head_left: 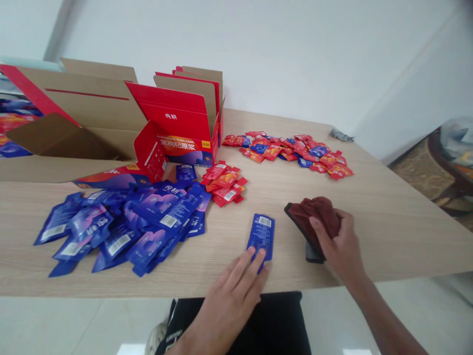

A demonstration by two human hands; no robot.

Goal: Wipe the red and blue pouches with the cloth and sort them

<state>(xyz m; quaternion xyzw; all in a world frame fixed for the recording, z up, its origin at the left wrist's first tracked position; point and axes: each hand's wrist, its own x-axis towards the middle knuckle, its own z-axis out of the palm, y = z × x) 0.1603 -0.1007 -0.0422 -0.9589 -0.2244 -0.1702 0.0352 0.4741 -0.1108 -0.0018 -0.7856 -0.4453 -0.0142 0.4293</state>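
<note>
A single blue pouch (263,230) with a barcode label lies flat near the table's front edge. The outstretched fingers of my left hand (236,291) rest on its lower end, pressing it to the tabletop. To the right of the pouch, my right hand (342,241) is closed around a dark red-brown cloth (320,214). The cloth lies over a black-edged object (301,224) with a grey part below; its kind I cannot make out. Left of my hands is a heap of blue pouches (125,227), and beside it a small pile of red sachets (225,182).
Open red cardboard boxes (177,111) stand at the back left. Red and blue sachets (291,150) are spread along the table's (391,222) rear. A crumpled grey piece (342,134) lies near the far right corner. A patterned chair (436,172) is beyond the right edge.
</note>
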